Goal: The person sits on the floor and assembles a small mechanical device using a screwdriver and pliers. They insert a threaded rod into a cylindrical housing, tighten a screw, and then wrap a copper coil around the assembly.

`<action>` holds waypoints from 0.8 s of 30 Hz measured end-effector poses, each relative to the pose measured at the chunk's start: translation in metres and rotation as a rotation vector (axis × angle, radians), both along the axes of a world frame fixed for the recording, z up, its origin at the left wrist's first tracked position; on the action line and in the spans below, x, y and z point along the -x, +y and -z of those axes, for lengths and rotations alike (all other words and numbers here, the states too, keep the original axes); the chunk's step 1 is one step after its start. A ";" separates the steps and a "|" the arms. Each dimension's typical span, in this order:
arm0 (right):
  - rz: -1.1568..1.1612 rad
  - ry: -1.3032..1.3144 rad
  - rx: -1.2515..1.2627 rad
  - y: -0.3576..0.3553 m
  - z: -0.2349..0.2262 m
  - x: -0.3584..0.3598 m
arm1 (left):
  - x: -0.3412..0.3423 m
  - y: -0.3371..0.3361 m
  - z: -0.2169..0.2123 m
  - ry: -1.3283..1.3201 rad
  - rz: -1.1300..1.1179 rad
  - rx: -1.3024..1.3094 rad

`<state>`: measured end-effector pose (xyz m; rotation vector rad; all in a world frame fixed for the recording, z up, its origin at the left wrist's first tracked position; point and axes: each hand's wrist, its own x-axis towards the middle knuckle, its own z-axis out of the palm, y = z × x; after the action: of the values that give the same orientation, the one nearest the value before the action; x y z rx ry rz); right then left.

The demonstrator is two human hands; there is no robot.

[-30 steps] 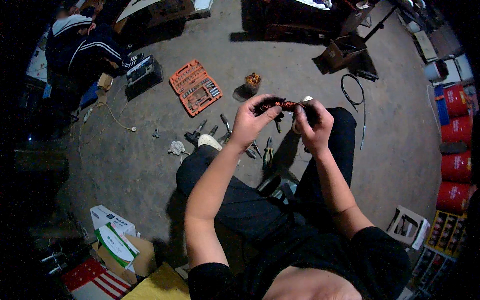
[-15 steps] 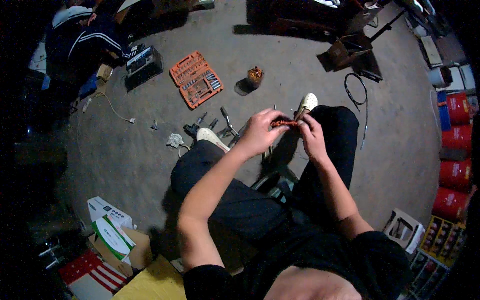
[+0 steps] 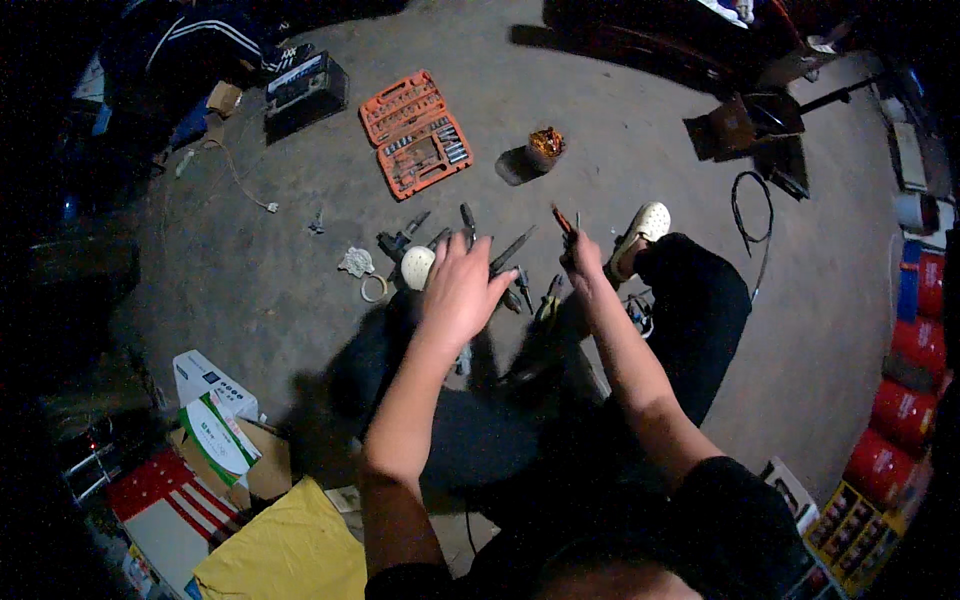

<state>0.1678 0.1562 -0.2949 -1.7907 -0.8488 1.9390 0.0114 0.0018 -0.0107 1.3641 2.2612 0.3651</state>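
My left hand is low over tools beside my left shoe, its thumb apart from its fingers. Dark tool ends show just beyond it, one upright-looking handle at the fingertips and a pointed dark piece to the right. Whether the fingertips touch them is hard to see. My right hand is closed on a reddish-orange twisted wire bundle, which sticks out past the fingers. Pliers with pale handles lie between my feet.
Farther off lie an orange open socket set and a container of coppery scraps. A black battery stands at far left, with a seated person's dark sleeve behind. A tape roll is near my left shoe; a black cable loop lies right.
My left hand has let go of the twisted wire bundle and moved down and left to the tools. My right hand keeps the bundle, now pointing away from me. The view has shifted slightly.
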 end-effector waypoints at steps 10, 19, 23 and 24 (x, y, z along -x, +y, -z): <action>0.019 -0.099 -0.067 0.127 0.034 0.109 | -0.001 0.016 0.017 0.040 0.129 0.242; -0.317 0.051 -0.264 -0.007 -0.071 0.097 | -0.069 0.004 0.068 -0.001 0.534 0.469; -0.843 0.334 -0.626 -0.115 -0.259 0.099 | -0.107 -0.016 0.094 -0.126 0.664 0.538; -0.875 0.756 -0.670 -0.145 -0.271 0.096 | -0.118 -0.021 0.105 -0.032 0.720 0.597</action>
<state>0.0721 0.0108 -0.0237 -0.2231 -1.8288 2.1142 0.1296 -0.0191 -0.1160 1.6607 1.5037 -0.4845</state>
